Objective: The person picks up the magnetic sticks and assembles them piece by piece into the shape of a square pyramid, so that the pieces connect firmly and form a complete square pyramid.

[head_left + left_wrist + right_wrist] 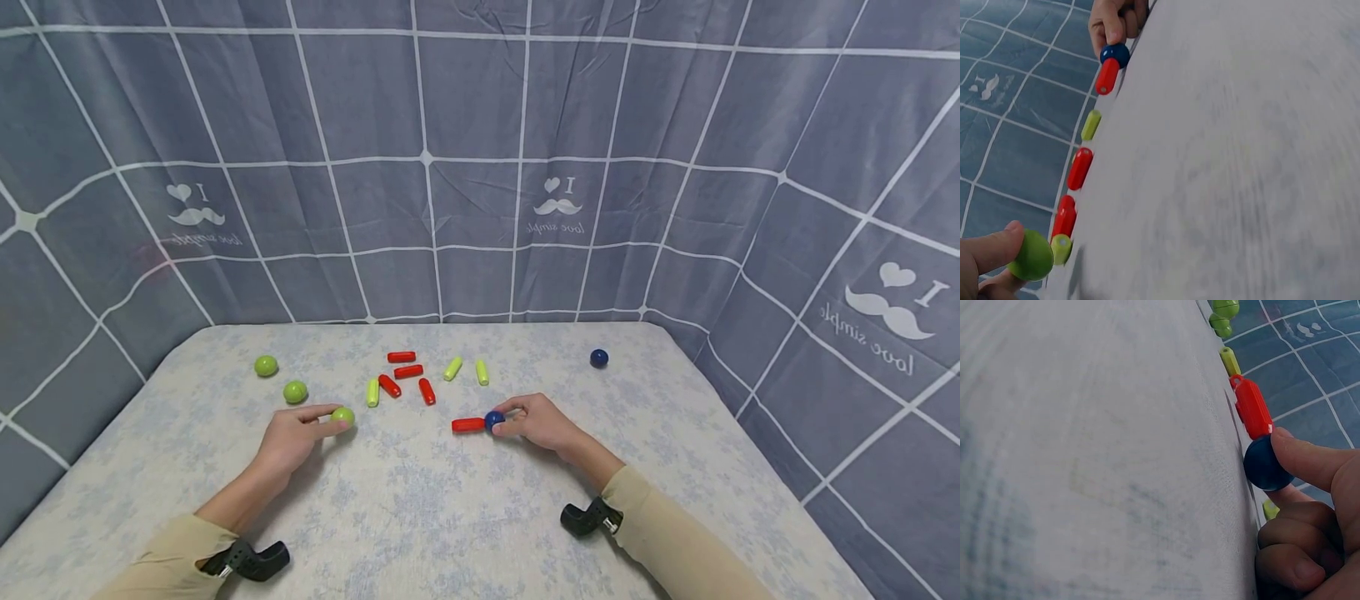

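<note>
My left hand (294, 435) pinches a green ball (343, 417) between thumb and finger, at the left-centre of the table. The same green ball (1032, 256) shows at lower left in the left wrist view. With thumb and finger, my right hand (542, 423) pinches a dark blue ball (494, 421). A red stick (468, 426) meets that ball's left side; whether they are joined I cannot tell. In the right wrist view, the red stick (1252, 406) has a small loop at its far end and its near end against the blue ball (1266, 464).
Several loose red sticks (408, 372) lie beyond the hands, with yellow-green sticks (453, 368) beside them. Two green balls (296, 392) are at far left, another blue ball (598, 358) at far right. A patterned cloth covers the table (420, 517); a grey curtain (480, 200) hangs behind.
</note>
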`<state>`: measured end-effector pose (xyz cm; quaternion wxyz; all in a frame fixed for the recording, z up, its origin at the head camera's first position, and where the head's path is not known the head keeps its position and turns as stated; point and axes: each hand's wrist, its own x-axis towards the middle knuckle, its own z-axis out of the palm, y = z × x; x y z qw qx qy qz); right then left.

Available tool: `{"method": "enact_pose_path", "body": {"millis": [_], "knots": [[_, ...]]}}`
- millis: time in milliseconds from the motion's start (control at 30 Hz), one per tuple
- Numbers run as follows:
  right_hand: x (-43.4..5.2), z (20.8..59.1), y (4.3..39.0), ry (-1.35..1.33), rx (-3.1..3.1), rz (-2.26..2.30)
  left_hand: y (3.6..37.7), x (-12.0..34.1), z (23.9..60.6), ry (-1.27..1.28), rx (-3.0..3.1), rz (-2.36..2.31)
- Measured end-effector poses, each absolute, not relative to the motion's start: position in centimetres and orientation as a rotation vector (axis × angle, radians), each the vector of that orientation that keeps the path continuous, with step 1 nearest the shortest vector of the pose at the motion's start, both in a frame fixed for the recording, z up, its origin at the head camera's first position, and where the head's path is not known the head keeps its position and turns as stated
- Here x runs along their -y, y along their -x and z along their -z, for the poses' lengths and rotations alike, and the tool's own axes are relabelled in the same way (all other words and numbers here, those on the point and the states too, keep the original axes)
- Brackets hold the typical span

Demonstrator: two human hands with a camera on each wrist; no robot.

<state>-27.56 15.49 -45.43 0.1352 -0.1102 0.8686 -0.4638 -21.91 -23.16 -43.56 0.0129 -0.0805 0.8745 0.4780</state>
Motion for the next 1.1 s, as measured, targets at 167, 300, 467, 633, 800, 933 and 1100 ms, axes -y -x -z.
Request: {"method": "enact_pose_path", "body": {"millis": [167, 300, 467, 633, 800, 933, 1100], "knots": [[-15.6, 45.6, 27.6, 0.353, -2.505, 1.352, 21.9, 21.8, 43.4, 0.222, -2.690, -1.504], [-15.6, 45.7, 27.6, 0.362, -2.503, 1.351, 21.9, 20.8, 43.3, 0.203, -2.669, -1.522], [-15.6, 45.7, 27.5, 0.351, -2.509, 1.351, 22.2, 19.6, 43.2, 0.198, -2.650, -1.537], [-15.6, 45.6, 27.6, 0.344, -2.506, 1.355, 22.2, 18.7, 43.3, 0.148, -2.623, -1.557], [-15.6, 45.5, 27.5, 0.332, -2.500, 1.366, 22.5, 17.5, 43.5, 0.110, -2.588, -1.583], [-15.6, 45.4, 27.5, 0.326, -2.498, 1.370, 22.6, 16.4, 43.8, 0.097, -2.583, -1.576], [-15.5, 45.4, 27.5, 0.321, -2.504, 1.361, 22.7, 15.1, 44.0, 0.096, -2.611, -1.550]]}}
